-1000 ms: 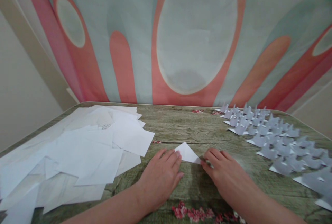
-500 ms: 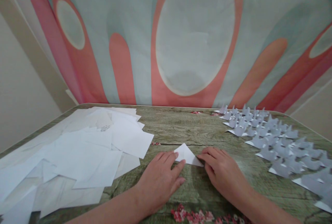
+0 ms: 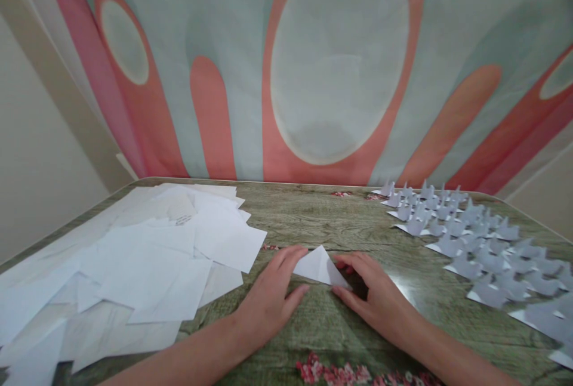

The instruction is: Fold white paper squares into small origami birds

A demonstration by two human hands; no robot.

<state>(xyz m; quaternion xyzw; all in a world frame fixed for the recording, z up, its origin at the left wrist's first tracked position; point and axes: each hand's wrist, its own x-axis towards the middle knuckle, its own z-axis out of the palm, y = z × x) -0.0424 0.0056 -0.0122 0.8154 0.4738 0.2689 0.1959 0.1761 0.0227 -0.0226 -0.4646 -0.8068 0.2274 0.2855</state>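
A small white folded paper [image 3: 319,265], shaped like a triangle with a crease down its middle, sits on the wood-patterned tabletop between my hands. My left hand [image 3: 275,290] is beside its left corner, fingers stretched forward and thumb apart, the fingertips at the paper's edge. On the other side my right hand [image 3: 371,290] curls round the right corner, with the fingers at the slanting edge and the thumb below the lower edge. The right half of the paper looks shaded and slightly raised.
A wide spread of loose white paper sheets [image 3: 152,266] covers the left of the table [image 3: 295,213]. Rows of folded white paper figures [image 3: 487,255] stand along the right side. Behind the table hangs a patterned backdrop [image 3: 340,64] in pink and grey-green.
My left thumb has drawn away from the paper and that hand has shifted slightly left. My right thumb has come out below the paper's right corner, and the fingers have opened a little.
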